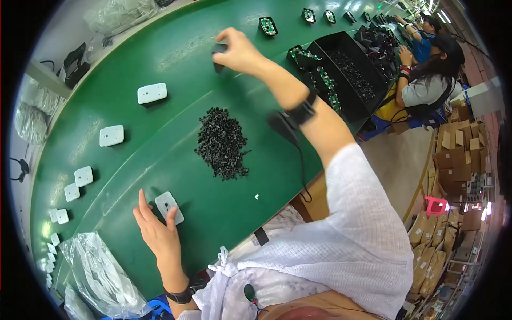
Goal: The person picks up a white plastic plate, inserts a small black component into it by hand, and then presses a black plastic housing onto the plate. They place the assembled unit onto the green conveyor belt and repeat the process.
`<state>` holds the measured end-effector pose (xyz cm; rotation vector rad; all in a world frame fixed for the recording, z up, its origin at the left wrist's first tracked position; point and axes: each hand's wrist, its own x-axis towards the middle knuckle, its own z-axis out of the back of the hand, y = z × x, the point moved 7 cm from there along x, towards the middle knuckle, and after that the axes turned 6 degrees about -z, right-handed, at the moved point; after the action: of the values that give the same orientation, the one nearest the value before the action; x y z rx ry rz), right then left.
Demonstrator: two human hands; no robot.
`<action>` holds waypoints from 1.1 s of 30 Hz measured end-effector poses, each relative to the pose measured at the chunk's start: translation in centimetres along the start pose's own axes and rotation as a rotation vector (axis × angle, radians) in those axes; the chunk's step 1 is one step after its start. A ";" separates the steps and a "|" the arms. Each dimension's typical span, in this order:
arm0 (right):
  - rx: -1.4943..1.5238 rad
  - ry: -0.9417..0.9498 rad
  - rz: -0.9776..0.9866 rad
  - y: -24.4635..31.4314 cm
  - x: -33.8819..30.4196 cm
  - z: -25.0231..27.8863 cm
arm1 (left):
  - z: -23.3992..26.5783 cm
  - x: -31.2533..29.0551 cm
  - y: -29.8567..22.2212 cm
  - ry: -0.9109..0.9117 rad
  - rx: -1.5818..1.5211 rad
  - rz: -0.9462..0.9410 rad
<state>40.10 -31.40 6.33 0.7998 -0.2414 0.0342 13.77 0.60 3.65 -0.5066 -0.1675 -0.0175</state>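
My right hand (238,52) is stretched out over the far part of the green bench, its fingers closed round a small black housing (218,56), partly covered by the fingers. My left hand (158,230) is at the near left, fingers spread. Beside it, a pale, rounded rectangular cover (169,205) with a dark slot lies on the bench, the thumb at its lower edge; whether the thumb touches it I cannot tell. Between the two hands spreads a pile of small black parts (221,145).
White-topped units (152,93) line the bench's left side. Black housings with green circuit boards (268,26) stand along the far side. A black bin (356,74) of small parts is at the right, past a corded black device (282,126). A plastic bag (101,272) lies near left. Co-workers (426,85) sit far right.
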 end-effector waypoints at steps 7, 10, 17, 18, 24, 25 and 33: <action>-0.036 -0.141 -0.008 -1.9 -16.3 7.3 | -0.1 -1.8 -2.5 -0.015 -0.038 -0.352; -0.252 -0.107 -0.010 -2.3 -18.6 8.3 | -0.1 -2.4 -3.7 0.026 -0.108 -0.459; 0.121 0.206 0.365 10.5 -23.6 1.6 | 0.5 -3.5 -1.1 -0.085 -0.386 -0.327; 0.145 0.268 0.416 11.8 -24.5 -0.1 | 0.7 -3.6 -0.7 -0.101 -0.428 -0.304; 0.075 0.442 0.644 15.3 -25.8 -6.5 | 1.2 -3.9 -0.5 -0.073 -0.470 -0.312; 0.076 0.455 0.650 15.5 -25.9 -6.8 | 1.0 -3.9 -0.1 -0.079 -0.471 -0.300; 0.023 0.485 0.682 15.8 -26.3 -8.0 | 0.4 -4.4 0.1 -0.078 -0.261 -0.441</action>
<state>14.28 -13.04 6.16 0.6778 -0.0424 0.8639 9.41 0.75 3.28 -0.7234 -0.3540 -0.4554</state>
